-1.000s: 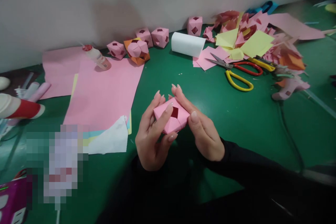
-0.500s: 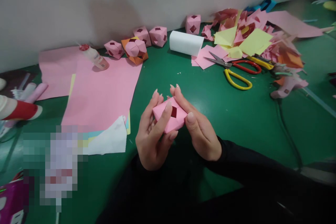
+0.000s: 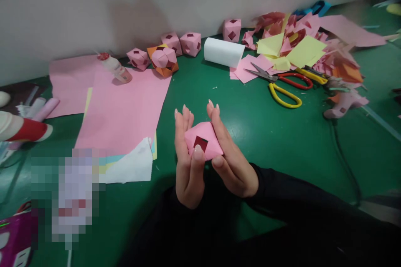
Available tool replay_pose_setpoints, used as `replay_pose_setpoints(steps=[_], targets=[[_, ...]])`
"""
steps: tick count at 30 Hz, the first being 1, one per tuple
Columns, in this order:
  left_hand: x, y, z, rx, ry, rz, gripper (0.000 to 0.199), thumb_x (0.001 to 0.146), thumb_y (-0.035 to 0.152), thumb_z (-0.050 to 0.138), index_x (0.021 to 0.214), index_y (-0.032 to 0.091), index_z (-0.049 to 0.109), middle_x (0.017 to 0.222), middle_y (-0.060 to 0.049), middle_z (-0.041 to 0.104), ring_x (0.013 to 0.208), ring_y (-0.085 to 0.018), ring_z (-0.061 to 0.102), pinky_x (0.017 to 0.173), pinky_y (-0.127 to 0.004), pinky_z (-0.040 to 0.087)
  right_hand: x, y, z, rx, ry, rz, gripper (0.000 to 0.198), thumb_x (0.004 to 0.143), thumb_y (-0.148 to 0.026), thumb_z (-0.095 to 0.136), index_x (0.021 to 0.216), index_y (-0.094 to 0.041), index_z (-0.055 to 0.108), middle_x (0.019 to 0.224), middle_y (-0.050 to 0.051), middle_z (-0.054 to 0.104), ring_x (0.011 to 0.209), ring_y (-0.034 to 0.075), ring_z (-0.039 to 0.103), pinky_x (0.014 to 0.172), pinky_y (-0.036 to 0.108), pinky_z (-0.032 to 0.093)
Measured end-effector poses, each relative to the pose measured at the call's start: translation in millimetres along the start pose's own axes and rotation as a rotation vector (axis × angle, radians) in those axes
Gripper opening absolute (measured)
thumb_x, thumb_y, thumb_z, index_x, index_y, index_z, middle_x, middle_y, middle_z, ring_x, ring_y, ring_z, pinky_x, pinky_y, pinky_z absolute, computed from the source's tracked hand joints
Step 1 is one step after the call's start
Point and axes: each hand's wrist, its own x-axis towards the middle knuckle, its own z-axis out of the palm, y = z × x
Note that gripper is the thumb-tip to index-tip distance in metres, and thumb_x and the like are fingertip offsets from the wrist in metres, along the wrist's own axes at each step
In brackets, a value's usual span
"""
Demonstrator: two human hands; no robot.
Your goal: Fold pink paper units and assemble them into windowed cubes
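Between my two palms sits a pink folded paper box (image 3: 210, 137) with a dark diamond-shaped opening on the face toward me. My left hand (image 3: 189, 162) presses its left side, the thumb at the lower edge of the opening. Along the right side lies my right hand (image 3: 233, 160), fingers stretched upward and thumb by the near corner. Both hands hold the box just over the green table (image 3: 263, 142). The underside of the box is hidden. Similar pink paper boxes (image 3: 190, 44) stand against the wall, one of them in an orange paper frame (image 3: 171, 68).
Open scissors (image 3: 275, 78) lie to the right, beside a heap of paper scraps (image 3: 291, 46) and a pink glue gun (image 3: 344, 106) with a cord. A white paper roll (image 3: 224, 52) is behind. Pink sheets (image 3: 125, 112), a small bottle (image 3: 114, 68) and a cup (image 3: 25, 129) are left.
The pink box has turned in my hands, so its opening now faces lower and left. My left thumb has moved down, and the left fingers have straightened along the side.
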Motion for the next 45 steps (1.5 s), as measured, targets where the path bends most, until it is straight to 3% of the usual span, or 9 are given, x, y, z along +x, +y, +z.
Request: replay_pose_setpoints(steps=[4, 10, 15, 20, 25, 30, 35, 40, 45], targets=[[0.8, 1.0, -2.6, -0.071, 0.032, -0.036, 0.066, 0.101, 0.058, 0.026, 0.16, 0.032, 0.014, 0.166, -0.006, 0.025, 0.152, -0.032, 0.025, 0.119, -0.054, 0.033, -0.1, 1.1, -4.1, 0.019, -0.051, 0.018, 0.077, 0.103, -0.05, 0.034, 0.16, -0.023, -0.011, 0.169, 0.003, -0.008, 0.156, 0.026, -0.002, 0.126, 0.054, 0.008], [5.7, 0.1, -10.0, 0.011, 0.071, -0.049, 0.05, 0.104, 0.036, 0.03, 0.153, 0.028, 0.037, 0.161, -0.003, 0.037, 0.149, -0.025, 0.032, 0.12, -0.045, 0.035, 1.3, 10.1, -5.5, -0.069, -0.116, 0.005, 0.086, 0.098, -0.057, 0.042, 0.16, -0.027, -0.01, 0.169, 0.012, 0.007, 0.155, 0.031, 0.014, 0.122, 0.06, 0.023], [7.7, -4.8, -15.3, 0.022, 0.004, -0.136, 0.05, 0.105, 0.04, 0.024, 0.15, 0.028, 0.044, 0.158, -0.004, 0.043, 0.146, -0.023, 0.039, 0.115, -0.038, 0.043, -1.4, 17.6, -0.8, -0.023, -0.054, 0.023, 0.073, 0.097, -0.06, 0.043, 0.156, -0.027, 0.013, 0.158, 0.017, 0.033, 0.144, 0.031, 0.038, 0.115, 0.058, 0.038], [9.2, -9.7, -15.6, 0.069, -0.029, 0.055, 0.056, 0.103, 0.052, 0.025, 0.144, 0.024, 0.052, 0.157, -0.008, 0.044, 0.145, -0.026, 0.04, 0.119, -0.045, 0.036, -5.2, 21.2, 3.2, 0.048, 0.012, 0.059, 0.062, 0.097, -0.056, 0.047, 0.146, -0.025, 0.024, 0.148, 0.017, 0.04, 0.141, 0.029, 0.038, 0.115, 0.055, 0.037], [5.9, -5.9, -7.4, -0.034, 0.046, -0.048, 0.059, 0.103, 0.053, 0.019, 0.133, 0.021, 0.06, 0.149, -0.01, 0.053, 0.14, -0.025, 0.046, 0.115, -0.044, 0.04, -6.4, 23.4, 7.8, 0.041, 0.024, 0.083, 0.061, 0.097, -0.058, 0.045, 0.143, -0.025, 0.025, 0.143, 0.018, 0.041, 0.135, 0.03, 0.043, 0.109, 0.055, 0.044], [6.2, -8.6, -3.1, -0.122, 0.071, -0.046, 0.058, 0.101, 0.057, 0.028, 0.142, 0.022, 0.051, 0.152, -0.011, 0.05, 0.14, -0.027, 0.046, 0.116, -0.048, 0.039, -4.7, 20.6, 10.8, 0.057, 0.042, 0.084, 0.068, 0.095, -0.063, 0.046, 0.146, -0.023, 0.024, 0.146, 0.018, 0.041, 0.138, 0.032, 0.042, 0.112, 0.056, 0.041], [10.1, -2.8, 9.8, -0.089, 0.3, -0.071, 0.048, 0.103, 0.046, 0.031, 0.116, 0.021, 0.07, 0.138, -0.009, 0.063, 0.131, -0.026, 0.054, 0.11, -0.048, 0.045, -5.6, 15.5, 25.1, 0.063, 0.151, 0.075, 0.066, 0.097, -0.065, 0.038, 0.147, -0.023, 0.027, 0.148, 0.017, 0.042, 0.138, 0.03, 0.045, 0.112, 0.055, 0.041], [24.5, -5.2, 10.5, -0.128, 0.494, -0.201, 0.052, 0.101, 0.045, 0.03, 0.087, 0.019, 0.072, 0.093, -0.009, 0.075, 0.089, -0.024, 0.07, 0.082, -0.042, 0.057, 5.2, 24.0, 33.6, -0.129, 0.276, 0.061, 0.064, 0.094, -0.07, 0.036, 0.136, -0.021, 0.04, 0.129, 0.016, 0.054, 0.124, 0.031, 0.053, 0.104, 0.054, 0.046], [34.9, -16.5, 0.4, -0.032, 0.554, -0.216, 0.053, 0.1, 0.047, 0.03, 0.083, 0.017, 0.071, 0.086, -0.008, 0.074, 0.081, -0.02, 0.068, 0.074, -0.033, 0.054, 19.9, 40.4, 25.9, -0.262, 0.099, 0.043, 0.067, 0.092, -0.073, 0.036, 0.124, -0.017, 0.053, 0.112, 0.017, 0.067, 0.101, 0.03, 0.065, 0.088, 0.048, 0.055]])
